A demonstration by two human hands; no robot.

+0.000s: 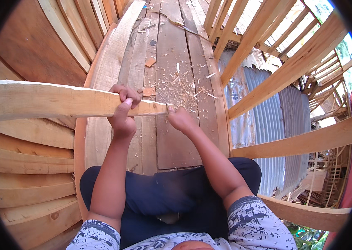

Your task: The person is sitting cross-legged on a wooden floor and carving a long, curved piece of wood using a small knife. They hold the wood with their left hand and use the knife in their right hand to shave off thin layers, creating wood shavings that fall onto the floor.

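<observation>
A long pale wooden plank (47, 98) reaches in from the left across my front, with a whitish upper edge and a narrower right end. My left hand (124, 106) is wrapped round it near that end, thumb on the near side and fingers over the top. At the tip of the plank, my right hand (180, 118) is closed. A small dark sliver shows between its fingers and the wood; what the fingers hold is too small to make out. Beneath and beyond the hands, shavings (180, 89) lie scattered on the floorboards (172, 41).
Upright wooden boards (34, 171) line the left side. Slanting wooden slats (292, 62) form an open railing on the right, with corrugated metal sheets (263, 112) below it. Small orange wood offcuts (149, 91) and a curled strip (184, 27) lie on the floor.
</observation>
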